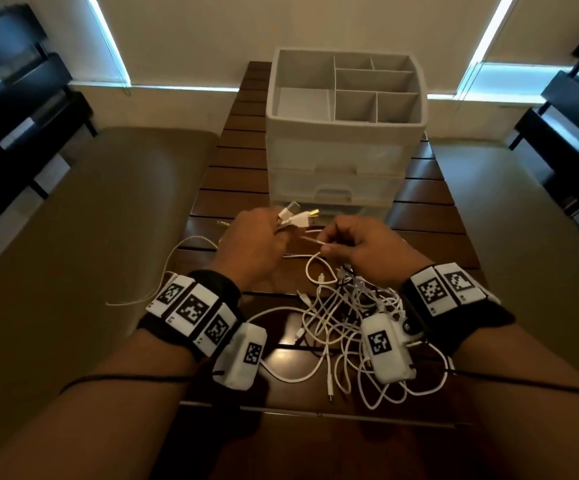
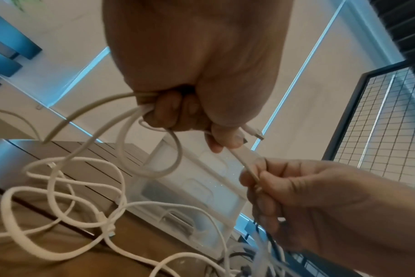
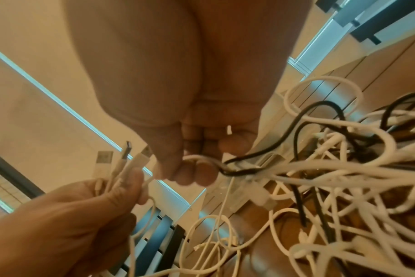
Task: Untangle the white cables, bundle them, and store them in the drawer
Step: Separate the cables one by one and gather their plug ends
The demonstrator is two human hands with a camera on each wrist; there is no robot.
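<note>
— So what was the left hand (image 1: 253, 247) doing?

— It sat just left of center in the head view, fingers curled around a bunch of white cable ends (image 1: 295, 218). Several plugs stuck up out of the fist toward the upper middle of the frame.

— And the right hand (image 1: 364, 251)?

— Just right of center, close beside the left but not touching it. Thumb and forefinger pinched 1 thin white cable (image 1: 310, 241), which ran across the gap toward the left hand. In the right wrist view a black cable (image 3: 320, 120) also passed by the fingers (image 3: 197, 174); whether they gripped it, I couldn't tell.

— Where was the rest of the cabling?

— A loose tangle of white cables (image 1: 346, 327) lay on the dark slatted table (image 1: 232, 161), in the lower middle of the head view, between and under the 2 wrists. 1 long strand (image 1: 163, 271) trailed off to the left past the table edge.

— The drawers?

— A pale plastic drawer unit (image 1: 336, 157) stood upright on the table in the upper middle, beyond the hands. Its drawer fronts looked pushed in, and the divided organizer tray (image 1: 353, 84) on top faced the camera.
</note>
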